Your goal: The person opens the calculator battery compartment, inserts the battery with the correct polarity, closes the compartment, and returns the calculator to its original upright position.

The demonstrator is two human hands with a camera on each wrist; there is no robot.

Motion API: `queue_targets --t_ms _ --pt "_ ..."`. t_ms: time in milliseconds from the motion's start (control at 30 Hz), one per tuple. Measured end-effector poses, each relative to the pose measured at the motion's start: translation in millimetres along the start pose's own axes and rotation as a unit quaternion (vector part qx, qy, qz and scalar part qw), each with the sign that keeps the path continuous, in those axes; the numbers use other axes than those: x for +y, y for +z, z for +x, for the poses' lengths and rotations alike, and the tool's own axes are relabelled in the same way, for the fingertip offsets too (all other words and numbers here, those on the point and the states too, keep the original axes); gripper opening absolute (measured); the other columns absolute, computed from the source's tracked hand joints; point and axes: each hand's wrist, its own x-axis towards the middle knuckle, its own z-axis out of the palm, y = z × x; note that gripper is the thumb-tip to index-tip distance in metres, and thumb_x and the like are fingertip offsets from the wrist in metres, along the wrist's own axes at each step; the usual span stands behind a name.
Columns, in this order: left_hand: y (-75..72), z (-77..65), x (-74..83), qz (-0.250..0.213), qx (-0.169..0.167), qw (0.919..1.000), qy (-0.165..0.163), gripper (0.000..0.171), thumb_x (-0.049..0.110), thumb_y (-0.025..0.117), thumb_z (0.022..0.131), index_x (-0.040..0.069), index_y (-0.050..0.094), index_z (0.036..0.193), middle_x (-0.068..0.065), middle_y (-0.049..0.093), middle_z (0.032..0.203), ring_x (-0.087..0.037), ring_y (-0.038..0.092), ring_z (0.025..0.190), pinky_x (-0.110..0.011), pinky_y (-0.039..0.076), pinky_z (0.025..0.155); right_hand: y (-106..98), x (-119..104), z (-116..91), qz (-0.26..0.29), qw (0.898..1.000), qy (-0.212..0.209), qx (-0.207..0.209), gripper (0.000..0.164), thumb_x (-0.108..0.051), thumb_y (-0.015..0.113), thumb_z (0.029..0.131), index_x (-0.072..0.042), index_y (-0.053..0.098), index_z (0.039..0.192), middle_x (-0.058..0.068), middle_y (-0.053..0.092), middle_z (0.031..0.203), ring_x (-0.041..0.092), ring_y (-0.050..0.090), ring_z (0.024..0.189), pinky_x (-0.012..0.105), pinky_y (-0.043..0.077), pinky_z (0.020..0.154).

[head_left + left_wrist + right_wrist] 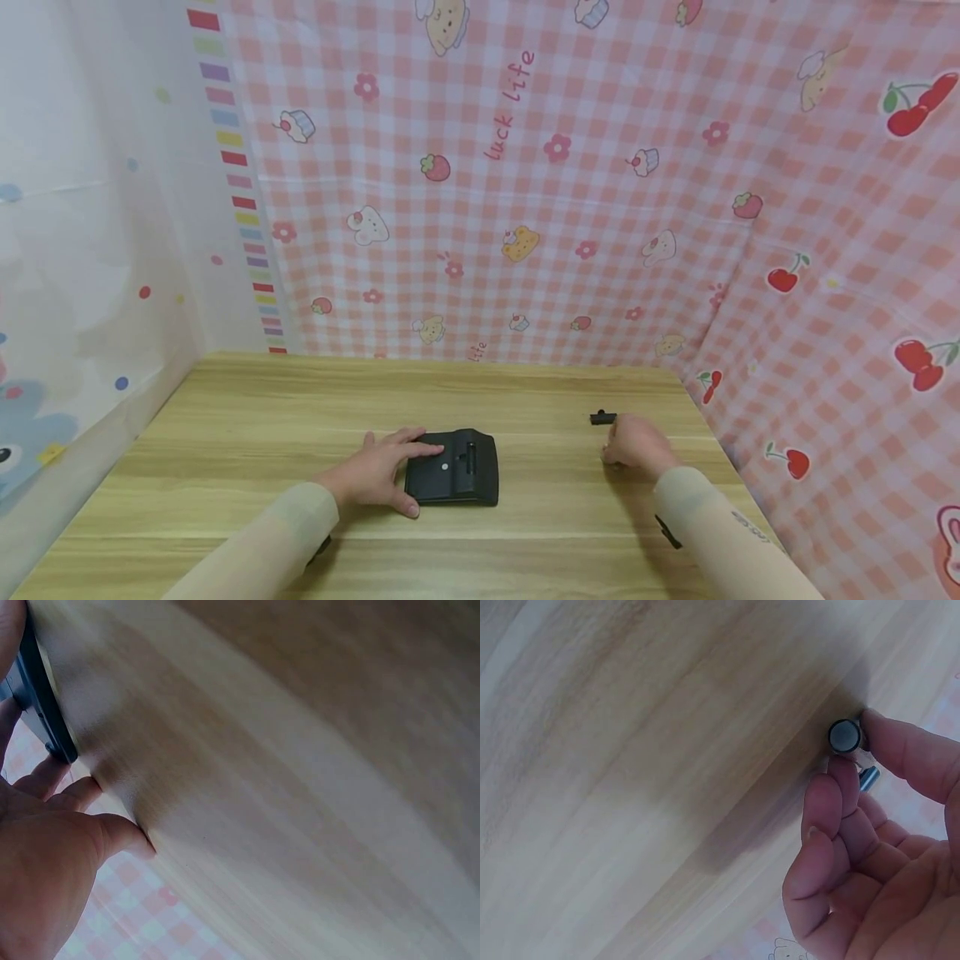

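A black calculator lies face down on the wooden table, a narrow battery slot showing in its thicker right part. Across its left side my left hand is spread, the index finger straight over the back and the thumb at the near left corner. My right hand is low over the table to the right. Between thumb and fingertips it pinches a small battery, its round silvery end facing the right wrist camera. Just beyond that hand lies a small black cover.
The light wooden table meets a pink checked cloth at the back and right. A white cloth with coloured dots hangs along the left. Dark straps show below both sleeves.
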Motion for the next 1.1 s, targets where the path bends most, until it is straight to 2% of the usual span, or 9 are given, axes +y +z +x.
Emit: queue_targets --t_ms 67,133,233,433,600,667,833,900,1100 --pt "-0.3 0.2 -0.2 0.003 0.001 1.0 0.001 0.096 0.039 0.099 0.07 0.033 0.057 0.156 -0.013 0.029 0.176 -0.044 0.024 0.164 -0.083 -0.001 0.124 -1 -2 0 -0.002 1.0 -0.01 0.001 0.019 -0.014 0.083 0.085 -0.005 0.067 0.092 0.004 0.065 0.081 0.019 0.06 0.072 0.034 0.051 0.066" --pt "-0.4 0.4 -0.5 0.005 0.001 1.0 0.002 0.096 0.039 0.099 0.07 0.032 0.056 0.156 -0.013 0.03 0.176 -0.044 0.024 0.164 -0.084 -0.001 0.123 -2 -3 -1 -0.005 1.0 -0.013 0.0 0.028 -0.013 0.084 0.085 -0.002 0.069 0.106 0.007 0.068 0.091 0.021 0.062 0.08 0.04 0.056 0.075" --pt "-0.5 0.6 -1.2 0.006 0.002 1.0 0.002 0.097 0.039 0.099 0.07 0.032 0.056 0.156 -0.013 0.029 0.176 -0.044 0.024 0.164 -0.084 -0.001 0.123 -3 -6 0 -0.014 1.0 -0.016 -0.003 0.036 -0.013 0.085 0.086 0.0 0.07 0.116 0.01 0.071 0.101 0.023 0.063 0.086 0.047 0.059 0.083" --pt "-0.5 1.3 -2.4 0.009 -0.002 0.9999 0.005 0.097 0.04 0.099 0.071 0.032 0.056 0.157 -0.014 0.029 0.177 -0.044 0.024 0.164 -0.085 0.001 0.122 -2 -7 0 -0.014 1.0 -0.016 -0.005 0.038 -0.011 0.085 0.086 -0.002 0.071 0.119 0.012 0.074 0.11 0.023 0.063 0.088 0.047 0.059 0.083" --pt "-0.2 1.8 -2.7 0.014 0.0 0.9999 0.005 0.097 0.041 0.1 0.07 0.032 0.056 0.156 -0.013 0.03 0.176 -0.043 0.024 0.164 -0.085 0.002 0.122 -1 -7 -1 -0.005 1.0 -0.026 -0.004 0.039 -0.01 0.078 0.091 -0.005 0.07 0.128 0.01 0.075 0.1 0.021 0.06 0.076 0.039 0.054 0.071" --pt "-0.2 1.7 -2.4 0.016 0.001 0.9999 0.004 0.097 0.041 0.1 0.07 0.033 0.056 0.156 -0.014 0.03 0.176 -0.043 0.024 0.164 -0.085 0.002 0.122 0 -7 -1 0.005 0.999 -0.033 0.005 0.039 -0.01 0.075 0.093 -0.005 0.069 0.132 0.013 0.076 0.105 0.021 0.059 0.076 0.037 0.051 0.069" --pt "-0.3 1.5 -1.5 0.017 0.0 0.9998 0.004 0.097 0.041 0.099 0.07 0.033 0.056 0.156 -0.014 0.029 0.176 -0.043 0.024 0.164 -0.085 0.002 0.122 1 -6 3 0.021 0.996 -0.06 0.064 0.037 -0.012 0.072 0.096 -0.006 0.071 0.132 0.02 0.075 0.128 0.031 0.071 0.101 0.051 0.059 0.084" --pt "-0.3 1.5 -1.3 0.016 0.0 0.9999 0.004 0.097 0.04 0.099 0.07 0.032 0.056 0.156 -0.014 0.029 0.176 -0.043 0.024 0.164 -0.085 0.002 0.122 1 -7 3 0.025 0.993 -0.074 0.085 0.036 -0.012 0.072 0.097 -0.005 0.07 0.133 0.02 0.077 0.124 0.034 0.074 0.106 0.055 0.06 0.088" --pt "0.3 2.1 -2.3 0.018 0.0 0.9998 0.006 0.097 0.041 0.099 0.07 0.033 0.056 0.156 -0.014 0.029 0.176 -0.044 0.024 0.164 -0.085 0.002 0.122 -4 -12 7 0.063 0.986 -0.096 0.118 0.037 -0.012 0.068 0.101 -0.003 0.067 0.137 0.012 0.079 0.098 0.02 0.071 0.081 0.041 0.057 0.073"
